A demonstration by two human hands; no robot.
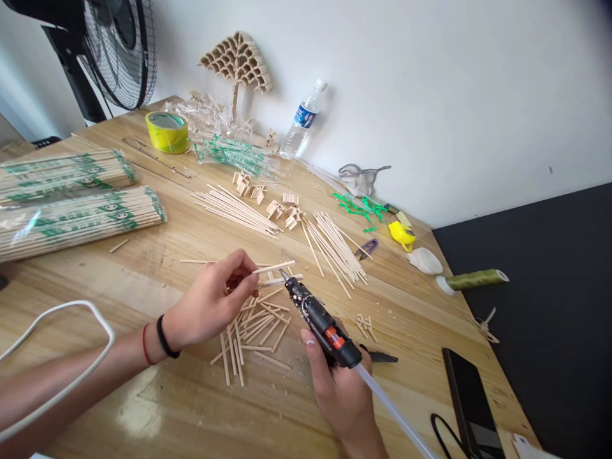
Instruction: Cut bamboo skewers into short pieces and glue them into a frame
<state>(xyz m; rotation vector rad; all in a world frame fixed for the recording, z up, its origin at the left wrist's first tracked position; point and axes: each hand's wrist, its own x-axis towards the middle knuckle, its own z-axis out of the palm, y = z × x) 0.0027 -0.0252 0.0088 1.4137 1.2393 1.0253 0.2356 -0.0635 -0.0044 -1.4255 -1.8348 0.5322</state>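
My left hand (222, 290) is closed, pinching a short wooden stick (280, 266) between thumb and fingers. Other short sticks just below it seem joined in a small frame (282, 280), partly hidden by the fingers. My right hand (342, 386) is wrapped round a black hot glue gun (315, 319), whose metal nozzle points up and left, close to the stick. A clear glue stick (392, 408) sticks out of the gun's back end. Beneath my left hand lies a loose heap of short cut sticks (258, 328) on the wooden table (167, 408).
Long sticks (335, 248) and small stick assemblies (291, 213) lie behind the hands. Bagged sticks (81, 217), yellow tape (167, 132) and a fan (119, 51) stand left. A bottle (303, 121) and stick-built tree (236, 64) are by the wall; a phone (471, 401) lies right.
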